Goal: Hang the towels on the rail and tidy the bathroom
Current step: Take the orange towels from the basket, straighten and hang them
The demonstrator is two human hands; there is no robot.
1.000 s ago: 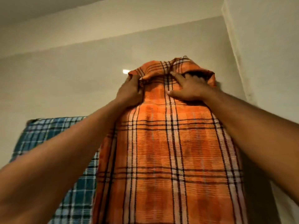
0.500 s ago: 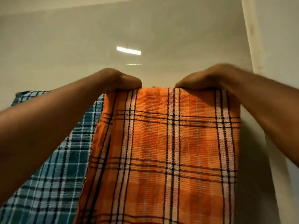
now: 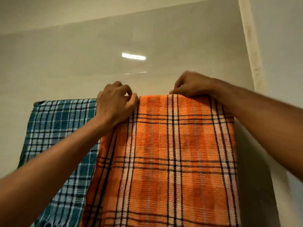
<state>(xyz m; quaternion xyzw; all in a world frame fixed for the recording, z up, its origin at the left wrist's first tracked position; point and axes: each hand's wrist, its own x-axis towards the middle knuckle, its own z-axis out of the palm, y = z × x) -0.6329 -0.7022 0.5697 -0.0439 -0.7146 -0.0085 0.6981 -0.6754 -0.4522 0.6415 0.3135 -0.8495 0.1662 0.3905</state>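
An orange checked towel (image 3: 177,153) hangs flat down the wall, folded over a rail that the cloth hides. My left hand (image 3: 114,104) pinches its top left corner with curled fingers. At the top right edge, my right hand (image 3: 191,85) has its fingertips curled onto the fold. A blue-green checked towel (image 3: 60,126) hangs to the left of the orange one, partly behind my left forearm and overlapped by the orange towel's left edge.
The glossy pale wall (image 3: 82,63) behind the towels reflects a strip light (image 3: 133,56). A wall corner (image 3: 250,46) runs down on the right, close to the orange towel's right edge.
One second ago the orange towel's top was bunched up under my hands. It is spread flat over the rail now, with my hands apart at its two top corners.
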